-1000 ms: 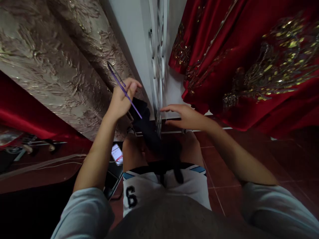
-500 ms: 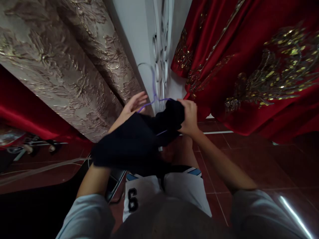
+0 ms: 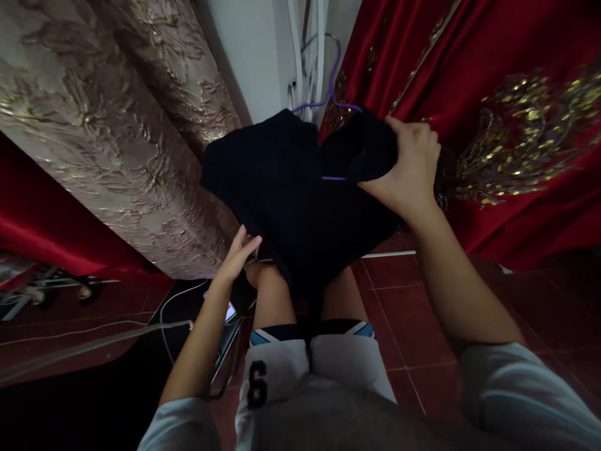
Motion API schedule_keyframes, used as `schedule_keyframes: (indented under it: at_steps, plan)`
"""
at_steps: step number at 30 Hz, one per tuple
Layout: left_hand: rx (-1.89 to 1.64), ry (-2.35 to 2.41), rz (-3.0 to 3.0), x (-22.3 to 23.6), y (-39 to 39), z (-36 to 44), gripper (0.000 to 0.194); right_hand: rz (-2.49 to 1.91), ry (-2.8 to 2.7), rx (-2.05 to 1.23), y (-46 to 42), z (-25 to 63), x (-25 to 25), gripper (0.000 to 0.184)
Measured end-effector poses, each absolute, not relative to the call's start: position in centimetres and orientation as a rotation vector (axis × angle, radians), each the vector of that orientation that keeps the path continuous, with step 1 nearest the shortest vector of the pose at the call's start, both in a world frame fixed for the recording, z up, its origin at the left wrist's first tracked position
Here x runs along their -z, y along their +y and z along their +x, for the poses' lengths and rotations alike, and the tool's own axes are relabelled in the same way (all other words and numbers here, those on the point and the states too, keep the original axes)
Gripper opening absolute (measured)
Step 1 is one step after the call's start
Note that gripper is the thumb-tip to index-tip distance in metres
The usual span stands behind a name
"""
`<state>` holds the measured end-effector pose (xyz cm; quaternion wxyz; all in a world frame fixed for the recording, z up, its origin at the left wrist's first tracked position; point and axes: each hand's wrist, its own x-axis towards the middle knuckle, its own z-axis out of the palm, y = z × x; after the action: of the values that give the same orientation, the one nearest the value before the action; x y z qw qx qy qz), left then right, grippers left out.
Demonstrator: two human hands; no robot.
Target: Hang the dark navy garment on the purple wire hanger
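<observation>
A dark navy shirt (image 3: 291,181) hangs spread out in front of my legs on a purple hanger (image 3: 331,88). The hanger's neck and hook rise above the collar, and a short stretch of its lower bar shows in the neck opening. My right hand (image 3: 410,166) is closed around the shirt's right shoulder, thumb below and fingers on top; the hanger's end there is hidden. Lower down on the left, my left hand (image 3: 239,254) is open beside the shirt's lower left edge, thumb and fingers apart. Whether it touches the cloth I cannot tell.
Beige embossed curtains (image 3: 141,138) hang at left, red sequined fabric (image 3: 493,163) at right. White metal scrollwork (image 3: 322,50) stands behind the hanger. A phone (image 3: 230,312) and white cable (image 3: 162,313) lie on a black surface at lower left. The floor (image 3: 422,319) is red tile.
The shirt and hanger have moved up and to the right and the shirt now hangs spread out. My left hand has come out from under the cloth and dropped lower; my right hand has risen.
</observation>
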<state>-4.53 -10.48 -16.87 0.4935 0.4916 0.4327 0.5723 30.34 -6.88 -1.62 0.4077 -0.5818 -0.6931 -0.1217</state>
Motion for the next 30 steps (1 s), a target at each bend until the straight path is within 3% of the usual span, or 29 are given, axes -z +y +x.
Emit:
schedule_keyframes:
  at_steps: [9, 23, 26, 30]
  plan:
    - [-1.442, 1.174, 1.222, 20.0, -9.7, -2.8, 0.051, -1.41, -1.889, 0.401, -8.6, 31.4, 0.8, 0.092]
    - [-1.428, 1.064, 0.992, 20.6, -13.7, -1.0, 0.055, -1.317, -1.917, 0.193, -8.9, 31.6, 3.3, 0.091]
    - [-1.462, 1.1, 0.786, 20.9, -14.3, -0.4, 0.051, -1.258, -1.888, 0.231, -9.0, 31.2, 5.3, 0.091]
    - [-1.606, 1.117, 0.447, 21.3, -15.5, 0.9, 0.051, -1.175, -1.554, 0.131, -10.2, 27.6, 11.1, 0.073]
